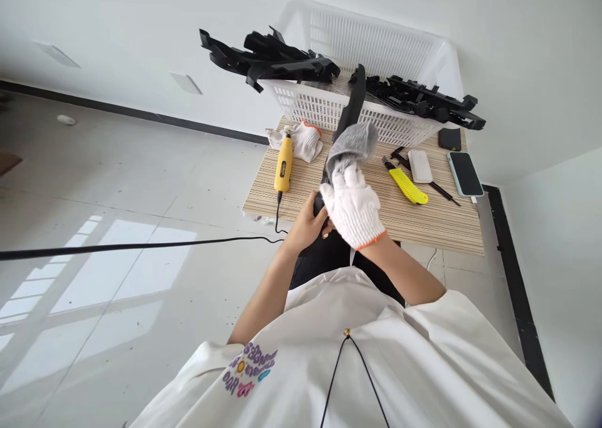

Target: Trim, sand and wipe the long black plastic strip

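Black plastic trim strip (350, 111) is steadied at its lower end by bare left hand (308, 221), fingers clamped | gloved right hand (352, 205) is wrapped round its middle, pressing grey cloth (352, 143) | small wooden table (376, 208) beneath

- A basket (329, 105) is set at the back of the surface (423, 227).
- A rotary tool (283, 163) is laid left of the utility knife (407, 185).
- A phone (464, 173) is placed far right.

Right hand (353, 205) wore a knitted white cotton glove, orange cuff, and pressed a grey fuzzy cloth (353, 145) on a long matt black plastic part (350, 111). Left hand (308, 224) was bare. Table (451, 227) showed striped wood-grain laminate. At 12 o'clock, white perforated plastic basket (329, 105). At 10 o'clock, glossy yellow plastic tool (283, 163). Floor (117, 183) was glossy tile.
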Demonstrator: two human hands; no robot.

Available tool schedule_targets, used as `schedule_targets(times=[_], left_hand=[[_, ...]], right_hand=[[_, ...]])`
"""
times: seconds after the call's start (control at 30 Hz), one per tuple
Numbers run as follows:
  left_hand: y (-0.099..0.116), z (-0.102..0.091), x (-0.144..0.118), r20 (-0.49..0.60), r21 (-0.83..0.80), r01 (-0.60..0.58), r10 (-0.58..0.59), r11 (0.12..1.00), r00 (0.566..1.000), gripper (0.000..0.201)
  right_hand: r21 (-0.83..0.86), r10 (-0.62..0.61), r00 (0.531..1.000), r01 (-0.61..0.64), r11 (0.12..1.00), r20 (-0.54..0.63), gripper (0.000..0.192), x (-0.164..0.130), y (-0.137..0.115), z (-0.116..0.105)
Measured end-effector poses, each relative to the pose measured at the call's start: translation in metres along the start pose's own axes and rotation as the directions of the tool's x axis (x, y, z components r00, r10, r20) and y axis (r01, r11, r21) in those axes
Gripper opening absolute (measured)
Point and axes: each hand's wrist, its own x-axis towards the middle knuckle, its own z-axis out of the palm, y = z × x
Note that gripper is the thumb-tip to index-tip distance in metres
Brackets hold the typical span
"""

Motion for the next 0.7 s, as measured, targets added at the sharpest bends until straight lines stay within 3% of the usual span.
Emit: schedule_targets(times=[0.07, 0.17, 0.3, 0.37, 0.47, 0.57, 0.63, 0.7], left_hand=[[0.0, -0.002, -0.001, -0.028, 0.077, -0.033, 0.035, 0.997, 0.999, 0.021], [-0.001, -0.006, -0.003, 0.036, 0.176, -0.077, 0.072, 0.981, 0.997, 0.019], [-0.004, -0.004, -0.003, 0.116, 0.288, -0.164, 0.135, 0.944, 0.984, 0.055], [-0.003, 0.001, -0.003, 0.198, 0.293, -0.132, 0.076, 0.947, 0.977, 0.064], [0.007, 0.009, -0.01, 0.325, 0.378, 0.011, -0.144, 0.926, 0.935, 0.054], [0.034, 0.015, -0.026, 0.255, 0.685, -0.036, -0.193, 0.728, 0.947, 0.039], [0.058, 0.024, -0.036, 0.183, 0.834, -0.113, -0.077, 0.539, 0.98, 0.035], [0.083, 0.044, -0.037, 0.193, 0.868, -0.206, 0.075, 0.451, 0.978, 0.034]], right_hand=[[0.03, -0.02, 0.998, 0.019, 0.999, 0.052, 0.056, -0.007, -0.003, -0.002], [0.076, 0.04, 0.999, -0.042, 0.996, 0.034, 0.057, -0.008, -0.006, 0.003], [0.131, 0.174, 0.985, -0.174, 0.976, 0.013, 0.072, 0.0, -0.006, 0.013], [0.162, 0.21, 0.977, -0.214, 0.963, 0.04, 0.072, -0.002, -0.001, 0.013], [0.227, 0.206, 0.977, -0.212, 0.951, 0.053, 0.068, -0.009, 0.016, 0.008], [0.332, 0.129, 0.991, -0.135, 0.933, 0.042, 0.069, -0.014, 0.041, 0.009], [0.401, 0.107, 0.994, -0.111, 0.909, 0.032, 0.069, -0.014, 0.057, 0.012], [0.44, 0.141, 0.989, -0.148, 0.886, 0.048, 0.065, -0.013, 0.068, 0.015]])
